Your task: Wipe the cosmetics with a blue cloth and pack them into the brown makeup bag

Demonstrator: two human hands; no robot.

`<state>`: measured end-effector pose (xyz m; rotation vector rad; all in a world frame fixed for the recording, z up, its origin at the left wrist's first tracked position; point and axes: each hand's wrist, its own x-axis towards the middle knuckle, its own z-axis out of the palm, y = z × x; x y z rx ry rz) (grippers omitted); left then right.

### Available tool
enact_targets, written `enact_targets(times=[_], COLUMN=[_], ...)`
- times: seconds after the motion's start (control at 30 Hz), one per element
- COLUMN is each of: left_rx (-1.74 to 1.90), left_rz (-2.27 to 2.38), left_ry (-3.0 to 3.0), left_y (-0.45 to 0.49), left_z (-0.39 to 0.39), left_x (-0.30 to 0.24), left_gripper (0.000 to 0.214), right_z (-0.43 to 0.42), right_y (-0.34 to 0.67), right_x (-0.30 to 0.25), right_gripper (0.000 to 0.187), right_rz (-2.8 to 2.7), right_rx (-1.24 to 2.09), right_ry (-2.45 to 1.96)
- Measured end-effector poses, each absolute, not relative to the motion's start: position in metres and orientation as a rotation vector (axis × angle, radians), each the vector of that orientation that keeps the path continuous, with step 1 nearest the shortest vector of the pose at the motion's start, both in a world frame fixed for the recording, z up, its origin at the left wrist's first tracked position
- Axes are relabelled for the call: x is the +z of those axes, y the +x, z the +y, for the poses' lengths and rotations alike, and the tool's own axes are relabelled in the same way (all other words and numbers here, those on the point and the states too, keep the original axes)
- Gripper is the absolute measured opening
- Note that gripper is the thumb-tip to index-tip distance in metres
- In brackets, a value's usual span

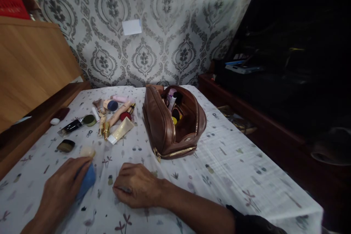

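My left hand point(64, 177) is closed on a soft blue cloth point(87, 181) that hangs below its fingers. At its fingertips is a small cream-coloured round item point(87, 151), blurred; whether the fingers grip it or only touch it, I cannot tell. My right hand point(137, 185) rests on the tablecloth with its fingers curled in; anything inside them is hidden. Beyond it stands a brown leather makeup bag point(157, 124), unzipped, with several cosmetics point(172, 102) inside. A cream tube point(121, 131) lies among loose cosmetics left of the bag.
On the left lie a brush head point(65, 145), a dark bottle point(71, 127), a green-lidded jar point(89, 120) and a dark red item point(61, 114). The patterned tablecloth point(233, 175) ends at the right edge. A wooden cabinet point(33, 62) borders the left, a patterned wall the back.
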<state>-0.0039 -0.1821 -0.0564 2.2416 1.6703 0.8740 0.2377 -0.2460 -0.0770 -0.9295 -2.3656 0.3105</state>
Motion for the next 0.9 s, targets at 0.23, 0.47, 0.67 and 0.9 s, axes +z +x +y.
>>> enact_targets(times=[0.23,0.47,0.67,0.9], left_rx=[0.777,0.612,0.531,0.639], left_rz=[1.232,1.158,1.283,1.224], left_ry=[2.366,2.582,2.696,2.464], left_y=[0.036,0.019,0.007,0.037], left_z=[-0.188,-0.204,-0.219,-0.218], left_x=[-0.057,-0.049,-0.068,-0.062], left_gripper=[0.034,0.059,0.072,0.052], right_z=[-0.244,-0.241,-0.242,-0.240], right_y=[0.241,0.241,0.240,0.247], right_x=[-0.077,-0.084,-0.083,-0.083], right_gripper=[0.017,0.014,0.022,0.053], right_rz=[-2.241,-2.162,-2.126,-2.071], right_rx=[0.345,0.422,0.463,0.561], right_ry=[-0.974,-0.997,-1.037,-0.949])
